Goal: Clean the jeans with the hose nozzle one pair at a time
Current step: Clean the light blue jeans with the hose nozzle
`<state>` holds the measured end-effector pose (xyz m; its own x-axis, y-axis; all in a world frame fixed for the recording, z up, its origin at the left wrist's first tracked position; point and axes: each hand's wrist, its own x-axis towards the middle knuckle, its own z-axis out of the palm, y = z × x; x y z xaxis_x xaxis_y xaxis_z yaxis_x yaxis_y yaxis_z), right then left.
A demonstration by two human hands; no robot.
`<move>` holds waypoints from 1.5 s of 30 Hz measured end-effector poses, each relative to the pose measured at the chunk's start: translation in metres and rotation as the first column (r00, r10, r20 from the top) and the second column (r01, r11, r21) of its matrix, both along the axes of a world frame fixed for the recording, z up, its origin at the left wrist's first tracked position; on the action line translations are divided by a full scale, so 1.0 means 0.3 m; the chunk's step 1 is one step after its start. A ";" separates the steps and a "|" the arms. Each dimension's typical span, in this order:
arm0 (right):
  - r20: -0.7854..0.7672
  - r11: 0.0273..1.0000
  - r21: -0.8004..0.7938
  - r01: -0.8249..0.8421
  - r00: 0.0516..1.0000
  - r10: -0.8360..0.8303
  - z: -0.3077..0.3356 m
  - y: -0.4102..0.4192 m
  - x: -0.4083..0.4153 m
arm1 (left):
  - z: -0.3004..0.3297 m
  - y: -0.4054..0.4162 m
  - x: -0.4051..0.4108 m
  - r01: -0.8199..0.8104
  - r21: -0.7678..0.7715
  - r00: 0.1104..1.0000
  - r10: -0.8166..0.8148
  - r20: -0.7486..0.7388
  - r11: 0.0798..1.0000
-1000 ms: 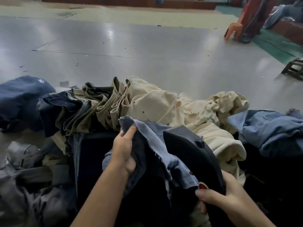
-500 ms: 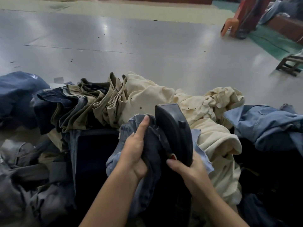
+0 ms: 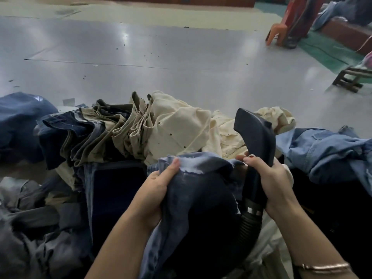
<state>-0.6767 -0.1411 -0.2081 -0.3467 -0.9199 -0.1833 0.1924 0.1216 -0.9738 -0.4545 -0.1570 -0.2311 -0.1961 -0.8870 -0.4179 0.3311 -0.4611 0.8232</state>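
Front and centre, the blue jeans [image 3: 193,190] are bunched up in the lap area, their frayed hem turned up toward the camera. The left hand [image 3: 155,190] grips that cloth, thumb laid along the raw edge and fingers curled underneath. Just beside it, the right hand [image 3: 271,178] is wrapped round the handle of the dark hose nozzle [image 3: 255,135], whose flat head stands upright above the hem, with the ribbed hose [image 3: 249,224] dropping away below the wrist. The nozzle mouth is off the fabric, so this looks like the gap between passes on this one pair, not the cleaning stroke itself.

Next, I'd say, the head has to tip down onto the denim while the left hand pulls the cloth taut; slack fabric would likely ruck up under the nozzle.

Behind, cream trousers [image 3: 181,129] and folded khaki pairs [image 3: 112,129] are heaped with dark denim [image 3: 60,133], and light blue jeans [image 3: 322,150] lie to the right.

Containers: a dark squared rim [image 3: 118,164] shows under the pile, possibly a bin, but it's too dim to tell what it holds.
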 end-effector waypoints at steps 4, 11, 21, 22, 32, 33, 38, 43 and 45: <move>0.013 1.000 0.012 0.008 1.000 -0.008 0.012 0.018 -0.030 | -0.005 -0.017 0.006 -0.105 0.213 0.976 0.141 -0.163 0.971; -0.116 0.865 0.061 -0.498 0.857 0.502 0.101 0.187 0.012 | -0.003 -0.012 -0.048 -0.135 0.198 0.943 0.187 -0.274 0.971; -0.079 0.793 0.207 -0.573 0.798 0.598 0.093 0.189 -0.007 | -0.001 0.007 -0.011 0.050 0.006 0.952 -0.046 -0.303 0.999; -0.084 0.791 0.213 -0.574 0.796 0.600 0.087 0.187 -0.007 | -0.002 0.008 -0.011 0.070 0.011 0.950 -0.063 -0.306 0.997; -0.045 0.910 -0.014 -0.413 0.910 0.412 0.102 0.148 -0.011 | -0.016 0.025 -0.039 0.177 0.100 0.946 -0.141 -0.291 0.979; -0.038 0.921 -0.029 -0.388 0.921 0.387 0.107 0.148 -0.026 | -0.013 0.017 -0.027 0.171 0.112 0.938 -0.127 -0.322 0.979; -0.108 0.850 0.106 -0.516 0.844 0.526 0.092 0.180 -0.080 | 0.009 -0.019 0.030 0.173 0.118 0.907 -0.112 -0.405 0.978; -0.168 0.745 0.221 -0.629 0.729 0.664 0.069 0.184 -0.047 | 0.026 -0.015 0.015 0.276 0.114 0.876 -0.201 -0.438 0.954; -0.194 0.764 0.212 -0.610 0.740 0.644 0.071 0.185 -0.037 | 0.022 -0.012 0.001 0.293 0.121 0.872 -0.213 -0.441 0.948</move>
